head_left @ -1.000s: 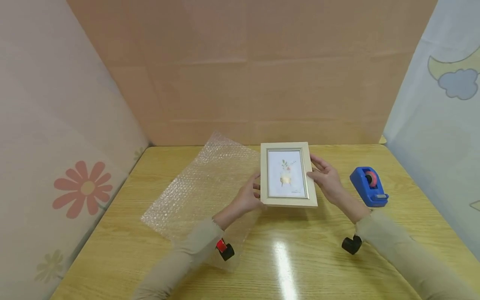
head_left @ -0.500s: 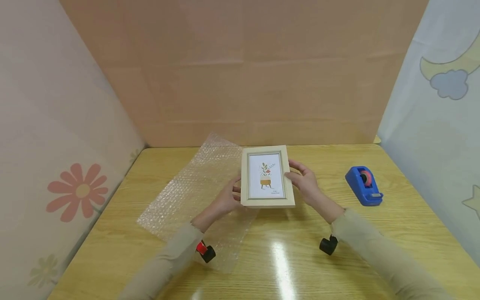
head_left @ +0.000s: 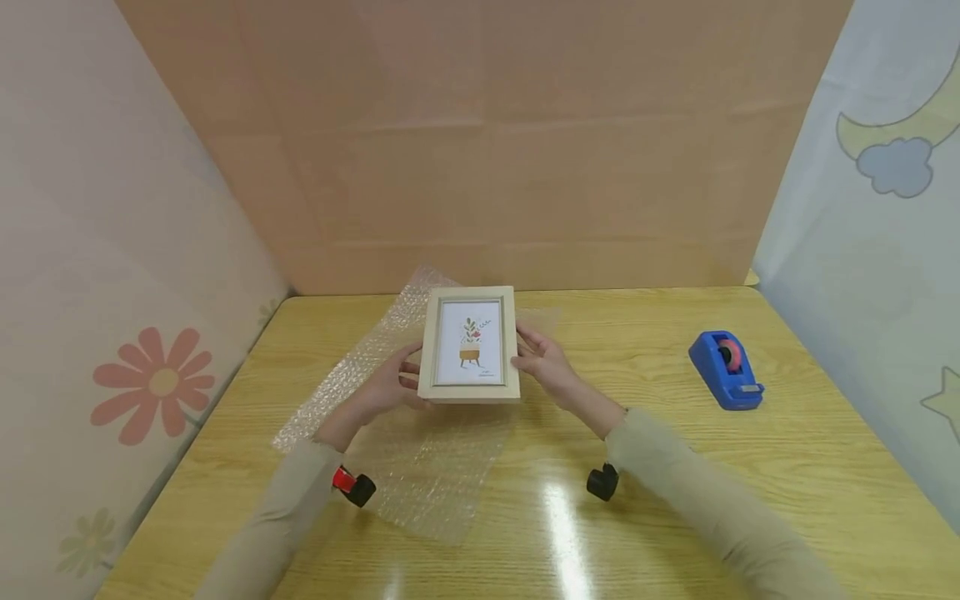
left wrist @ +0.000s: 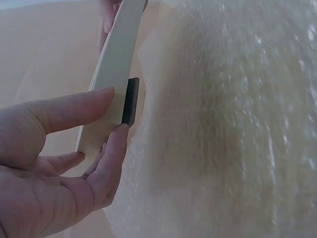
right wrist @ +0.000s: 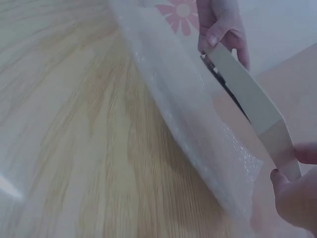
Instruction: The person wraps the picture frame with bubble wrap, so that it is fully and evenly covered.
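Note:
A cream picture frame [head_left: 429, 350] holding a print of a potted plant hangs above the bubble wrap [head_left: 435, 483], face up towards the head camera. My left hand [head_left: 384, 385] grips its left side, my right hand [head_left: 553, 368] its right side. From the left wrist, the frame's edge [left wrist: 119, 64] shows between thumb and fingers, with a dark flat piece [left wrist: 131, 101] behind it. The right wrist view has the right hand [right wrist: 302, 198] pinching one end and the left hand [right wrist: 225, 27] at the other. Part of the wrap is hidden under the frame.
A blue tape dispenser [head_left: 726, 371] with a pink roll stands on the wooden table [head_left: 637, 517] to the right. Patterned walls rise at the left and right, and a plain tan sheet [head_left: 487, 167] closes off the back. Black cameras are strapped to both wrists.
Both hands have carried the picture frame leftward, from beside the bubble wrap to above its middle. The wrap and tape dispenser stay put, while the head view has shifted slightly.

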Available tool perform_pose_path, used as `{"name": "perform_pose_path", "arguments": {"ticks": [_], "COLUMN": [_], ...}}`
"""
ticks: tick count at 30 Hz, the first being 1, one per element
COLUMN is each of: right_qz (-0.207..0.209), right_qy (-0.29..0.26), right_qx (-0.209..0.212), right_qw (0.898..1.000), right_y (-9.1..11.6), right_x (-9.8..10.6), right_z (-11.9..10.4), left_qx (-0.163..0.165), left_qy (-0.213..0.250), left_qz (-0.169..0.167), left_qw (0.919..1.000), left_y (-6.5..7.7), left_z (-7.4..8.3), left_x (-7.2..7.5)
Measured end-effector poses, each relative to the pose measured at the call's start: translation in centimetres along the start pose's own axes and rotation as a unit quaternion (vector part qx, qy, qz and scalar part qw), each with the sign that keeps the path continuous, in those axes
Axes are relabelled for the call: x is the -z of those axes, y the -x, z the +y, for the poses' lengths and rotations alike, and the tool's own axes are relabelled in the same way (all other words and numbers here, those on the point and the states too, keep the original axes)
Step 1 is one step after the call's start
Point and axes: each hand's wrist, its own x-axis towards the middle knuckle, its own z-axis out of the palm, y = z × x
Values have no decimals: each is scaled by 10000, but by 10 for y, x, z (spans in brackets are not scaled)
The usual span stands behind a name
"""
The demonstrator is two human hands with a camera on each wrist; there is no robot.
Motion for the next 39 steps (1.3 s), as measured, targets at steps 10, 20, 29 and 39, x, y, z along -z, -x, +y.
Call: {"name": "perform_pose_path", "arguments": {"ticks": [10,20,29,39], "right_qz": [52,-18,56,33], "right_qy": [396,616,1092,1751], "right_qx": [-369,-475,-416,-486], "right_qw": [9985,9970,9931,9833], "right_y": [-19,-27,-25,-24], "right_x": [-36,-52,-62,-63], "right_z": [19,40,48,58], "left_qx": [171,416,449,371], "left_qy": [211,325,-50,-93], "left_qz": [-74,-214,-144,-233], "left_qw": [9996,9984,9989,9990], "left_y": [9,11,18,23], "left_z": [-37,-60,-64,-71], "left_x": [31,43,48,43]}}
